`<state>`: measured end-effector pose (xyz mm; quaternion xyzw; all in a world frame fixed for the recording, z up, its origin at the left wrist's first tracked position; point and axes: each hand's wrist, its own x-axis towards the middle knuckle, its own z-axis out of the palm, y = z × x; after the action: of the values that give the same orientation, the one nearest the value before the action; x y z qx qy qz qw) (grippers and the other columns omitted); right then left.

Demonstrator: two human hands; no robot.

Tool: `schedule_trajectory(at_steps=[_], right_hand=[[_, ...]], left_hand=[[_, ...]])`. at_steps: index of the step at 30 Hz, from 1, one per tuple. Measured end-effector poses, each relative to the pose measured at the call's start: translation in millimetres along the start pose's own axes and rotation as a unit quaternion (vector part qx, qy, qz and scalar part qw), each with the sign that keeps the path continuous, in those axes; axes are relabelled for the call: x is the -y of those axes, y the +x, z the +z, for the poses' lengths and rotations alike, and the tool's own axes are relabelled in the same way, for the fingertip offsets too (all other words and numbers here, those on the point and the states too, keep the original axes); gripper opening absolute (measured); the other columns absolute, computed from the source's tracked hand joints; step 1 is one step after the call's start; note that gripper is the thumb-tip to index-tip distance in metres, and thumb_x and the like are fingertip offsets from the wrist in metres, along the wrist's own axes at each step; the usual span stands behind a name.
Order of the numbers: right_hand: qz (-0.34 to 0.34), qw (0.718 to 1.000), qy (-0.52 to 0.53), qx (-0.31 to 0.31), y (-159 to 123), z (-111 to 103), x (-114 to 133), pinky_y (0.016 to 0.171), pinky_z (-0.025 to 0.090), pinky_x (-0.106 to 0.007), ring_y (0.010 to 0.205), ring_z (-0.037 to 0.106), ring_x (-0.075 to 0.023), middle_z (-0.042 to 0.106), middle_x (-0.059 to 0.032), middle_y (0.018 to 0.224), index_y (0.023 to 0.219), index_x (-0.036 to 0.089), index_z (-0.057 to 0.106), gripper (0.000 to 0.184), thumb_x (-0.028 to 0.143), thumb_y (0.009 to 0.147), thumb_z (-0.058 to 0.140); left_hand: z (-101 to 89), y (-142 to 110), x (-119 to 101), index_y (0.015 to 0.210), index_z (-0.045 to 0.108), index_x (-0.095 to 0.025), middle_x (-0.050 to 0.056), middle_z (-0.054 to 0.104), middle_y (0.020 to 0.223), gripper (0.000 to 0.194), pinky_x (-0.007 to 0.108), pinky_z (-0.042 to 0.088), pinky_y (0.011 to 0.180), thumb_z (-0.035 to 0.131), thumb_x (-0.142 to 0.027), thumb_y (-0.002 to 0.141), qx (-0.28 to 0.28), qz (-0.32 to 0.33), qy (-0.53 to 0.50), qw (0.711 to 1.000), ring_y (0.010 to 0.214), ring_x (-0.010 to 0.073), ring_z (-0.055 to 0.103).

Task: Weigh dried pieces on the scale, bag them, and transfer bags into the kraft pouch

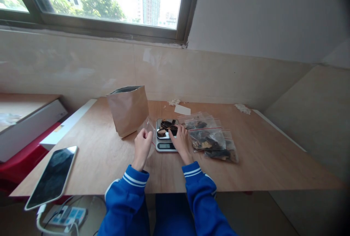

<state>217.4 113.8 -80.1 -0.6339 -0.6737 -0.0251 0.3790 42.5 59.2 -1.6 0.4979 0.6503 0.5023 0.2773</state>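
Blue-sleeved right hand (182, 144) touches shriveled slices (167, 127) on scale (165, 146).

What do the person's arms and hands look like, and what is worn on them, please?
Both arms are in long blue sleeves, the left sleeve and the right sleeve, each with white stripes around the cuff. The left hand and the right hand are bare, without gloves.

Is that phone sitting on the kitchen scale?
No, the phone lies at the left of the table, while the scale holds dark dried pieces.
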Motion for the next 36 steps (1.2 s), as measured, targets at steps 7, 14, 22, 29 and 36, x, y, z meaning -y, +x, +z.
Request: schedule_trajectory(at_steps=[7, 14, 22, 29, 36], right_hand=[[0.004, 0.999, -0.017, 0.029, 10, -12, -3, 0.087, 0.043, -0.038, 0.098, 0.052, -0.0276, 0.058, -0.0116, 0.105, 0.106, 0.017, 0.059, 0.027, 0.037, 0.088, 0.055], [-0.031, 0.992, -0.079, 0.090, 23, -25, 1, 0.083, 0.040, -0.034, 0.095, 0.053, -0.0258, 0.062, -0.0075, 0.097, 0.104, 0.021, 0.060, 0.022, 0.034, 0.087, 0.057], [-0.063, 0.986, -0.097, 0.117, 20, -31, 1, 0.073, 0.040, -0.029, 0.089, 0.059, -0.0227, 0.063, -0.0066, 0.098, 0.104, 0.023, 0.060, 0.020, 0.037, 0.091, 0.054], [-0.038, 0.991, 0.035, 0.120, 18, -41, 6, 0.067, 0.042, -0.026, 0.088, 0.063, -0.0211, 0.064, -0.0056, 0.100, 0.101, 0.024, 0.059, 0.013, 0.029, 0.092, 0.052], [0.082, 0.901, 0.391, 0.170, 21, -58, 70, 0.056, 0.043, -0.024, 0.064, 0.057, -0.0141, 0.060, 0.0006, 0.074, 0.087, 0.021, 0.058, 0.030, 0.051, 0.087, 0.054]], left_hand=[[6.0, 2, 12, 0.058, 0.031, -0.022, -0.006, 0.034, 0.053, 0.027, 0.025, 0.029, 0.059, 0.048, -0.029, 0.077, 0.005, -0.007, -0.020, 1.000, 0.057, 0.0119, 0.037], [13.1, 5, 19, 0.055, 0.036, -0.022, -0.005, 0.041, 0.054, 0.028, 0.027, 0.032, 0.060, 0.051, -0.032, 0.076, -0.006, -0.002, -0.014, 1.000, 0.058, 0.0137, 0.042], [17.8, 1, 24, 0.051, 0.043, -0.021, 0.011, 0.065, 0.106, 0.026, 0.037, 0.036, 0.095, 0.053, -0.028, 0.074, -0.052, 0.047, -0.036, 0.997, 0.112, 0.0264, 0.055], [18.3, -6, 24, 0.055, 0.037, -0.023, 0.005, 0.064, 0.077, 0.025, 0.032, 0.039, 0.083, 0.049, -0.027, 0.076, -0.022, 0.035, -0.053, 0.998, 0.105, 0.0250, 0.059], [22.1, -11, 21, 0.059, 0.044, -0.021, 0.000, 0.060, 0.069, 0.019, 0.028, 0.039, 0.068, 0.050, -0.029, 0.076, -0.019, 0.013, -0.065, 0.998, 0.069, 0.0168, 0.055]])
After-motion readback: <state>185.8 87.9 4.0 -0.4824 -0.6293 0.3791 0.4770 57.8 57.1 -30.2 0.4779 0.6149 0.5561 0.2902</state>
